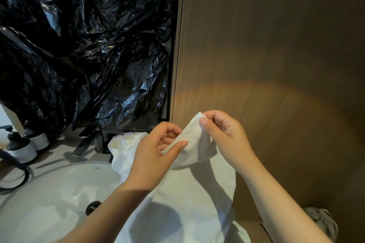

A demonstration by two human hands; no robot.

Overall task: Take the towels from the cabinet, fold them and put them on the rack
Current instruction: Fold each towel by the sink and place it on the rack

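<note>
Pinched the raised corner of the white towel [194, 140] with the right hand [223, 134], thumb and forefinger clamped on the cloth, the other fingers curled behind. Gripped the same edge a little lower with the left hand [156, 152], thumb laid across the near face and fingers curled at the back. Held both hands close together, joined only by the short stretch of cloth between them.

Lifted just that corner. Left the rest of the towel hanging below the hands and spreading over the right side of the white sink [49, 193] and onto the desk [59, 156] behind it. Covered part of the basin rim with the cloth, near the dark round drain [92, 206] but apart from it.

Stood facing a brown wooden panel [276, 55] on the right and crumpled black plastic sheeting [79, 45] on the left, hung above the desk. Found a dark angular faucet [87, 140] under the sheeting, just left of the towel's far edge. Saw two pump bottles [21, 148] with dark tops side by side at the far left of the desk, and a dark cord [19, 175] looped in front of them. Glimpsed a bunched grey cloth [322, 221] low at the right, beyond the right forearm.
</note>
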